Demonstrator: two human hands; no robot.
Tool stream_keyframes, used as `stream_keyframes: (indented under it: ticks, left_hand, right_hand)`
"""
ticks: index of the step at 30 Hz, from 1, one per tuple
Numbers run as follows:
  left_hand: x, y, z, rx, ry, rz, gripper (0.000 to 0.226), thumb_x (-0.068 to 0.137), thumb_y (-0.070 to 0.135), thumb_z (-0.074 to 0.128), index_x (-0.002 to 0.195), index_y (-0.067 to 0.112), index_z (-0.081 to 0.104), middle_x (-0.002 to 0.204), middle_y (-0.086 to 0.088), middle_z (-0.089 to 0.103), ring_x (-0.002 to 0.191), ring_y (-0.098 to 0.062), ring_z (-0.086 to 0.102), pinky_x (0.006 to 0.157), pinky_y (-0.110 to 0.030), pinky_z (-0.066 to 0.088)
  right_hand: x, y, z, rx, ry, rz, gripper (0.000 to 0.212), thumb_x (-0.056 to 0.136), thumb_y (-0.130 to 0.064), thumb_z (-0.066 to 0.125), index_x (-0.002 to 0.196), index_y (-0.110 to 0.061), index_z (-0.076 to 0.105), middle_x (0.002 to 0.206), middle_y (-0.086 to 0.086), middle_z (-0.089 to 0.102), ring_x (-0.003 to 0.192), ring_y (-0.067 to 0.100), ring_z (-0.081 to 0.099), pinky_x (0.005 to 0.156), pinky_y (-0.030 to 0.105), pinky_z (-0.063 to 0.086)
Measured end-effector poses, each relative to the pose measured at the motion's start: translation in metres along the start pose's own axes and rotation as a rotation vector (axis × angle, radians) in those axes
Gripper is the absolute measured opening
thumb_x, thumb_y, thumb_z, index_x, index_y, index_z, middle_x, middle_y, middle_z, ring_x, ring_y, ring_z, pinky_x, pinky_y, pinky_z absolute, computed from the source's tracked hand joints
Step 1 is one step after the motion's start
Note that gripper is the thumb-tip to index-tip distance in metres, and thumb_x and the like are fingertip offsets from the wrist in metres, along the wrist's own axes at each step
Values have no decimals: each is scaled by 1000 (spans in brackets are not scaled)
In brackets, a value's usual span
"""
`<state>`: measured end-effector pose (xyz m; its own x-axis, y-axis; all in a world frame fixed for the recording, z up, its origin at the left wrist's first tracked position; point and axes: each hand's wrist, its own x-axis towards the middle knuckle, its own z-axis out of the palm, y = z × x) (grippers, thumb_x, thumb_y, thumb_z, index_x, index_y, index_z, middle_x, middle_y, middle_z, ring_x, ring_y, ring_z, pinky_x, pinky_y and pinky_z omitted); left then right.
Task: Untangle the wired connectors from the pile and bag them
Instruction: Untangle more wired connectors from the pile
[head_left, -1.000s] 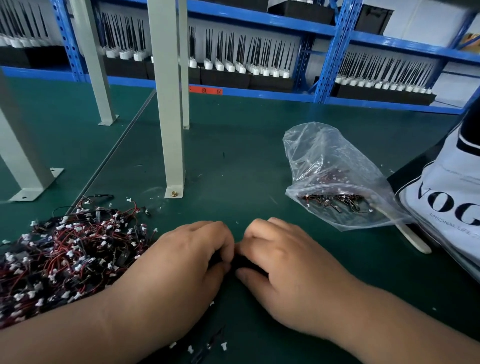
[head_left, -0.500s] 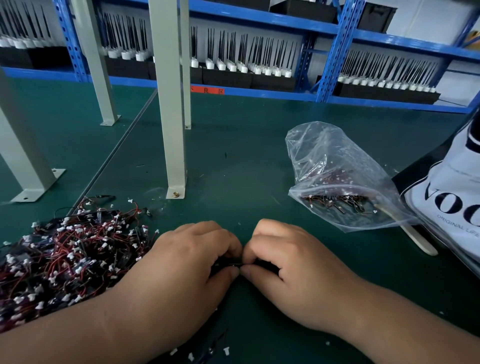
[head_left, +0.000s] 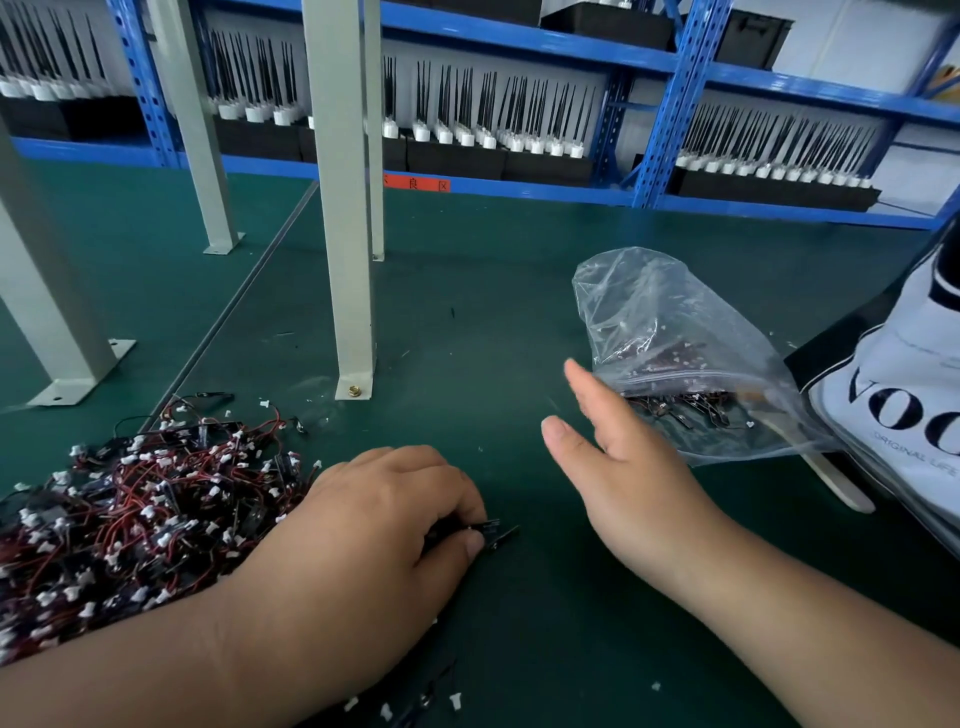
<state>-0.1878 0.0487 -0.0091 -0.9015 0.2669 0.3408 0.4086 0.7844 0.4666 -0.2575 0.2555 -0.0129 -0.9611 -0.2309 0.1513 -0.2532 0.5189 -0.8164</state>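
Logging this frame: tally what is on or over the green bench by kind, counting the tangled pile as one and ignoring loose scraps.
Hands: 2 (left hand, right hand)
Connector pile: 1
Connector bundle in the left grip: 1
Clear plastic bag: 1
White printed bag: 1
Pale flat stick: 1
Total: 7

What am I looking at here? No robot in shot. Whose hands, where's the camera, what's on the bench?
There is no machine: a person works bare-handed, and every picture comes from one wide-angle camera on their head, looking forward and down. On the dark green bench mat lies a tangled pile of red-and-black wired connectors with white plugs, at the left. At the right lies a clear plastic bag with some connectors already inside. The left hand pinches a small black bunch of connectors. The right hand is open and empty, next to the bag.
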Motion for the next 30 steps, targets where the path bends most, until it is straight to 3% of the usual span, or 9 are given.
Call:
stream_keyframes:
  ticks: [3, 5, 7, 9, 13, 20, 26, 30]
  left_hand:
    - [0, 0, 0, 6, 3, -4, 7, 84, 42, 63, 89, 41, 57, 90, 22, 54, 90, -1, 50, 80, -27, 44]
    - [1, 0, 0, 7, 2, -8, 7, 84, 43, 61, 89, 41, 57, 91, 23, 54, 91, -1, 50, 80, -26, 44]
    - [1, -1, 0, 6, -1, -10, 7, 84, 43, 61, 90, 41, 57, 90, 23, 54, 90, -1, 50, 80, -27, 44]
    - [1, -1, 0, 11, 3, -12, 7, 84, 44, 57, 90, 42, 55, 89, 23, 53, 90, -1, 50, 80, -27, 44]
    - [1, 0, 0, 21, 17, -18, 8, 84, 44, 49, 90, 40, 52, 87, 22, 53, 89, -1, 50, 79, -28, 44]
    - [1, 1, -1, 18, 18, -18, 8, 87, 37, 60, 88, 39, 52, 83, 22, 53, 86, -2, 49, 74, -23, 41]
    - [2, 0, -1, 14, 10, -16, 7, 89, 38, 57, 85, 37, 52, 83, 21, 52, 86, -2, 49, 77, -25, 42]
    - [1, 1, 0, 18, 12, -28, 10, 88, 43, 52, 81, 38, 48, 81, 21, 51, 86, -2, 48, 76, -23, 40]
  right_hand:
    - [1, 3, 1, -34, 73, 55, 66, 96, -45, 54, 155, -40, 24, 147, -29, 28, 128, -16, 25, 104, 14, 23]
    - [-2, 2, 2, -117, 117, -4, 56, 94, -46, 55, 147, -38, 42, 138, -32, 44, 127, -14, 38, 105, 13, 31]
    - [-7, -3, 4, -152, 135, -142, 31, 91, -45, 57, 119, -34, 66, 113, -29, 65, 108, -11, 56, 91, 7, 41]
    - [-12, -10, 6, -187, 54, -277, 19, 89, -40, 61, 94, -28, 74, 90, -15, 68, 93, 2, 63, 79, 17, 48]
    - [-16, -15, 8, -352, -210, -435, 24, 83, -46, 61, 86, -24, 71, 80, -10, 55, 81, 9, 55, 75, 33, 46]
    - [-17, -13, 9, -322, -235, -485, 26, 86, -46, 58, 73, -23, 60, 74, -8, 53, 71, 12, 54, 67, 36, 45]
    - [-15, -10, 7, -211, -162, -424, 18, 86, -39, 63, 74, -26, 59, 71, -9, 58, 71, 14, 57, 61, 31, 46]
    - [-10, -7, 4, -253, 64, -410, 21, 87, -38, 63, 72, -23, 59, 67, -9, 57, 67, 13, 56, 59, 28, 44]
